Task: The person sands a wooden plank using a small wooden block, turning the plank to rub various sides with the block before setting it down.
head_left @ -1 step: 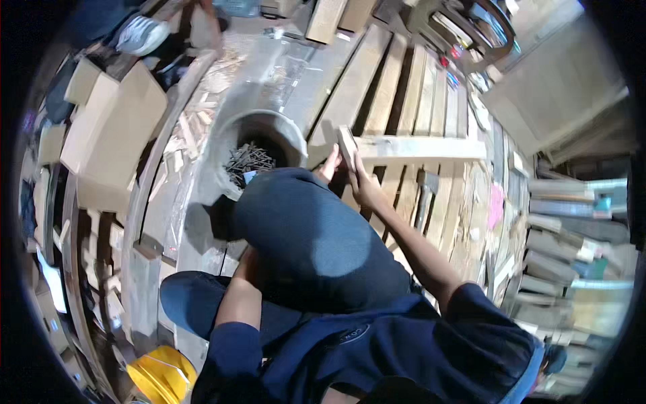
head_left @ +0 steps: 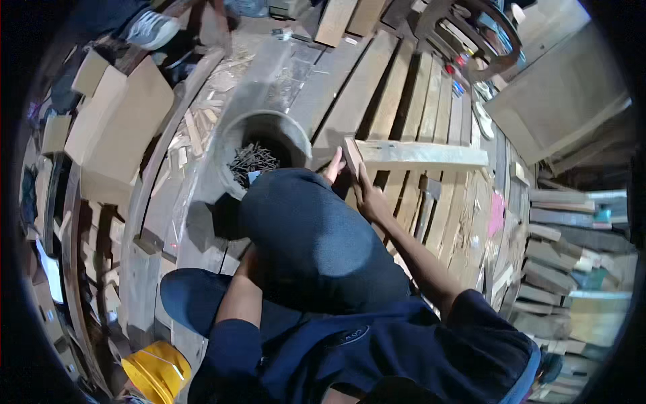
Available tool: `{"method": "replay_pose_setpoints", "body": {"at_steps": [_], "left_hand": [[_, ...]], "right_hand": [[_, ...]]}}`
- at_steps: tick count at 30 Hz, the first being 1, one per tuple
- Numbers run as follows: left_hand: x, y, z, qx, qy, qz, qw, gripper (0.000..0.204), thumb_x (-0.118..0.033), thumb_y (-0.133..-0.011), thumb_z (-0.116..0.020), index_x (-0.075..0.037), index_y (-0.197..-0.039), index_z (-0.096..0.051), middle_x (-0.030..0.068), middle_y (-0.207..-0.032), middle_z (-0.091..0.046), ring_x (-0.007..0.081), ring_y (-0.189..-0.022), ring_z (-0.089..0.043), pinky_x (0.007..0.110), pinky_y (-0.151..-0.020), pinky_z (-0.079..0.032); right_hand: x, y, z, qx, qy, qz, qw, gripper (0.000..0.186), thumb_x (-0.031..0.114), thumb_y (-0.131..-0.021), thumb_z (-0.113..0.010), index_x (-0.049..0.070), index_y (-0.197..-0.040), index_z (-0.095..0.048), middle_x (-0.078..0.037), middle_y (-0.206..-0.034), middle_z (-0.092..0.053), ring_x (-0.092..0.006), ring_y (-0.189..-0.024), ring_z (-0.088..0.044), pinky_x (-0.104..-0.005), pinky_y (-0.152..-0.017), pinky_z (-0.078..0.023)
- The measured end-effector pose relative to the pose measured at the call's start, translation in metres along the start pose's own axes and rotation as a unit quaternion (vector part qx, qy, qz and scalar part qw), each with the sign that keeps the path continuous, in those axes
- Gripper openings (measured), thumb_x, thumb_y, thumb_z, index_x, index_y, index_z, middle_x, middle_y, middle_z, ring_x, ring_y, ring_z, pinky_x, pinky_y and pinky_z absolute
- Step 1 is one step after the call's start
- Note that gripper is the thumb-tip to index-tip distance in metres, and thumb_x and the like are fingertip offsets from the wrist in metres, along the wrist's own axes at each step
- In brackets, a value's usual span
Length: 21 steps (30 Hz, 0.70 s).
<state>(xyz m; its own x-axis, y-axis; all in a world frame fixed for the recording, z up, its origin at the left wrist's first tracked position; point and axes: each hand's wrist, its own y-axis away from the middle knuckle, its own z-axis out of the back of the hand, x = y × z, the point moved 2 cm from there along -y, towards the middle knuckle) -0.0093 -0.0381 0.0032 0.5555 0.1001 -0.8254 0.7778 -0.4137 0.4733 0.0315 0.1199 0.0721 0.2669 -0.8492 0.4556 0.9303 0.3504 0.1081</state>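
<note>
My right hand [head_left: 369,198] is closed round the lower end of a short, flat piece of wood [head_left: 352,155]. That piece stands tilted beside the near left end of a long wooden plank [head_left: 424,155], which lies across the slats. Just left of the piece is my left hand [head_left: 334,168], its visible fingers stretched upward; my raised knee hides the rest of it. Whether those fingers touch the wood is unclear. A hammer-like tool [head_left: 428,192] with a dark metal head rests on the slats to the right of my right hand.
A grey bucket [head_left: 301,135] holding many nails [head_left: 252,161] stands left of my knee. Cardboard [head_left: 124,128] and wood scraps [head_left: 192,131] lie further left. A yellow container [head_left: 151,374] sits at lower left, stacked boards [head_left: 558,269] at right.
My right hand and the short piece of wood have dropped slightly toward me. My left hand stays almost where it was. The whole view has shifted a little.
</note>
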Motion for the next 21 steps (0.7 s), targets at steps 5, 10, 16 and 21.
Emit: {"method": "replay_pose_setpoints", "body": {"at_steps": [5, 10, 16, 21], "left_hand": [[0.008, 0.007, -0.004, 0.002, 0.002, -0.001, 1.0, 0.113, -0.091, -0.071, -0.002, -0.013, -0.151, -0.02, 0.0058, -0.157, -0.019, 0.0355, -0.143, -0.012, 0.056, -0.11, -0.017], [-0.026, 0.002, -0.032, 0.009, 0.0, -0.031, 0.999, 0.113, -0.091, -0.071, -0.002, -0.013, -0.151, -0.02, 0.0055, -0.157, -0.019, 0.0361, -0.143, -0.013, 0.056, -0.109, -0.017], [0.018, -0.02, 0.005, 0.029, 0.005, -0.017, 0.999, 0.114, -0.093, -0.068, -0.002, -0.017, -0.152, -0.013, 0.0078, -0.155, -0.024, 0.0402, -0.134, -0.029, 0.052, -0.103, -0.026], [-0.006, -0.002, -0.02, -0.004, -0.001, 0.027, 1.0, 0.107, -0.091, -0.071, -0.002, -0.021, -0.152, -0.007, 0.0118, -0.157, -0.015, 0.0491, -0.136, -0.023, 0.058, -0.105, -0.027]], "right_hand": [[-0.013, 0.001, -0.002, -0.008, -0.055, 0.052, 0.997, 0.073, 0.014, -0.09, -0.05, 0.011, -0.15, -0.008, -0.037, -0.084, -0.06, -0.0497, -0.073, -0.062, -0.0572, -0.065, -0.048], [-0.01, -0.037, 0.014, -0.056, -0.052, -0.055, 0.996, 0.067, 0.018, -0.091, -0.049, 0.011, -0.149, -0.016, -0.036, -0.075, -0.059, -0.0491, -0.063, -0.06, -0.0551, -0.057, -0.048], [-0.027, 0.022, -0.008, -0.018, 0.041, 0.008, 0.999, 0.071, 0.02, -0.091, -0.052, 0.013, -0.151, -0.014, -0.031, -0.077, -0.061, -0.0441, -0.06, -0.061, -0.0545, -0.053, -0.048], [-0.026, -0.027, 0.009, -0.017, 0.01, -0.041, 0.999, 0.072, 0.021, -0.091, -0.05, 0.016, -0.151, -0.01, -0.035, -0.085, -0.062, -0.0477, -0.07, -0.061, -0.0529, -0.066, -0.051]]}}
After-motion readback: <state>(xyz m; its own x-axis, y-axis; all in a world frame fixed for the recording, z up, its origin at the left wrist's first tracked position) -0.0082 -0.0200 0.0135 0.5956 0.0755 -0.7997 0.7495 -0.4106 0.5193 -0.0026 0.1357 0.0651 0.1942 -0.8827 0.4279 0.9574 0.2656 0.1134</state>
